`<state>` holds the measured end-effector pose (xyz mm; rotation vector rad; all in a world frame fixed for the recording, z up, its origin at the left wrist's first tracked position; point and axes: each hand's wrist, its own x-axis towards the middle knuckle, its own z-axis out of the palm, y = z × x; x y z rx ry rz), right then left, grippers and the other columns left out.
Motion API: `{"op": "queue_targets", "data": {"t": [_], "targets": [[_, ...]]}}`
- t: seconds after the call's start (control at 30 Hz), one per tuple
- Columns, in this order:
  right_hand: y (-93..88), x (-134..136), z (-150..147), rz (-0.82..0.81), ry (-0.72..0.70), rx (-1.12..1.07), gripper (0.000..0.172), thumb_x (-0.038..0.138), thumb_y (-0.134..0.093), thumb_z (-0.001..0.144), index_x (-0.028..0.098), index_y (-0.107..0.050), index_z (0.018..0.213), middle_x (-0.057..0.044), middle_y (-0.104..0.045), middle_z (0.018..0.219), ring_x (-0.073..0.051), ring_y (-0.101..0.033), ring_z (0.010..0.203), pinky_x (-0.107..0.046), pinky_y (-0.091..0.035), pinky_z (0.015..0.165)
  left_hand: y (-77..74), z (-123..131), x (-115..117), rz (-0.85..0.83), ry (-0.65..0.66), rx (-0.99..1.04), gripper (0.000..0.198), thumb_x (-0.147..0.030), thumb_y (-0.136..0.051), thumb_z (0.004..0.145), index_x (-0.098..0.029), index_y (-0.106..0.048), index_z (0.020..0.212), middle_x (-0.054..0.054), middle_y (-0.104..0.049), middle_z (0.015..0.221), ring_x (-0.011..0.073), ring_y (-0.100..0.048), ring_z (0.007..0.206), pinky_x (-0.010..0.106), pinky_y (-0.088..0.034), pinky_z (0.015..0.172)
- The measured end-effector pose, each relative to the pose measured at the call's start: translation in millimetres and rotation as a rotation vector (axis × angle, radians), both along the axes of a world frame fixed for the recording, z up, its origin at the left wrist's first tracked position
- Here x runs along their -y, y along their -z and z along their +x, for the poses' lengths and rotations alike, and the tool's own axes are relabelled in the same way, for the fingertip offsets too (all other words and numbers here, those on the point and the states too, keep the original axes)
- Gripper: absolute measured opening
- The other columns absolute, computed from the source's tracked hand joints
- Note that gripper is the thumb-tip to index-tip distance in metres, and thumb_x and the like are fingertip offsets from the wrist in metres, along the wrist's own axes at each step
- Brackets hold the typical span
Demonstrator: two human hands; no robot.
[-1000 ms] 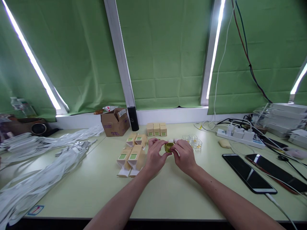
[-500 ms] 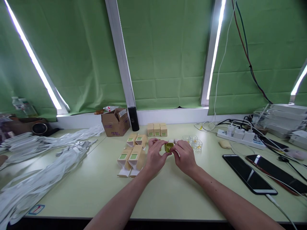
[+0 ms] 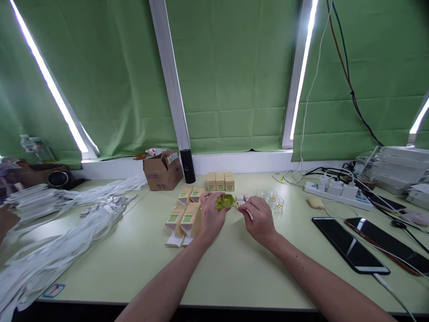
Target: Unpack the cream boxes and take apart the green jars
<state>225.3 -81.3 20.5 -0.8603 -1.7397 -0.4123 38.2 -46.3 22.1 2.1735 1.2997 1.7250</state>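
Observation:
My left hand (image 3: 212, 214) is closed around a small olive-green hinged case (image 3: 225, 201), whose lid stands open. My right hand (image 3: 258, 218) pinches a small yellowish piece (image 3: 237, 204) just to the right of the case; its exact kind is too small to make out. Small whitish round pieces (image 3: 247, 197) lie right behind those fingertips. Several clear cups (image 3: 277, 204) with gold-coloured bits inside stand to the right of my right hand. By my left hand are several tan cartons (image 3: 191, 219) with green windows, the front ones with their flaps open.
Three closed tan cartons (image 3: 220, 181) stand farther back. A brown cardboard box (image 3: 163, 173) and a black cylinder (image 3: 187, 166) are at the back left. White straps (image 3: 67, 241) cover the left side, near another person's hand (image 3: 7, 221). Phones (image 3: 350, 244) and a power strip (image 3: 337, 195) lie right.
My hands have moved apart. The green case has shifted left in my left hand and now shows its opened lid, while my right hand holds a small yellowish piece away from it.

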Motion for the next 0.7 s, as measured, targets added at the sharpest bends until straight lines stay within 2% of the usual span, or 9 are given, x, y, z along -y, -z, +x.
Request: {"op": "queue_targets", "data": {"t": [0.17,0.37,0.53,0.7], "targets": [[5.2,-6.9,4.6,-0.026,0.010,0.009,0.021,0.013,-0.056,0.100,0.022,-0.065,0.084,-0.004,-0.059,0.077,-0.021,-0.053,0.078,-0.035,-0.039,0.072,-0.7,-4.0,-4.2,-0.056,-0.050,0.110,0.043,-0.014,-0.078,0.077,-0.024,-0.072,0.118,0.008,-0.070,0.110,0.0288,-0.054,0.121,0.046,-0.051,0.102],[11.2,-33.2,7.2,-0.145,0.048,0.138,0.017,0.009,-0.062,0.093,0.022,-0.068,0.084,-0.004,-0.067,0.088,-0.021,-0.057,0.085,-0.035,-0.039,0.076,-0.8,-9.1,-9.9,-0.173,-0.128,0.283,0.048,-0.016,-0.081,0.073,-0.023,-0.074,0.119,0.009,-0.062,0.116,0.0259,-0.060,0.111,0.043,-0.054,0.098],[12.7,-58.4,-9.1,-0.251,0.106,0.268,0.020,0.003,-0.070,0.084,0.022,-0.071,0.079,-0.004,-0.069,0.085,-0.023,-0.056,0.089,-0.036,-0.038,0.078,-0.8,-10.1,-10.3,-0.221,-0.138,0.333,0.048,-0.019,-0.083,0.073,-0.025,-0.074,0.121,0.009,-0.061,0.116,0.0250,-0.062,0.106,0.042,-0.055,0.095],[20.5,-79.9,-26.7,-0.342,0.194,0.301,0.020,0.003,-0.075,0.078,0.022,-0.074,0.075,-0.005,-0.070,0.081,-0.024,-0.055,0.091,-0.037,-0.035,0.079,1.2,-11.3,-12.1,-0.170,-0.120,0.365,0.047,-0.018,-0.083,0.073,-0.025,-0.074,0.118,0.009,-0.064,0.113,0.0260,-0.062,0.107,0.040,-0.057,0.088]]}}
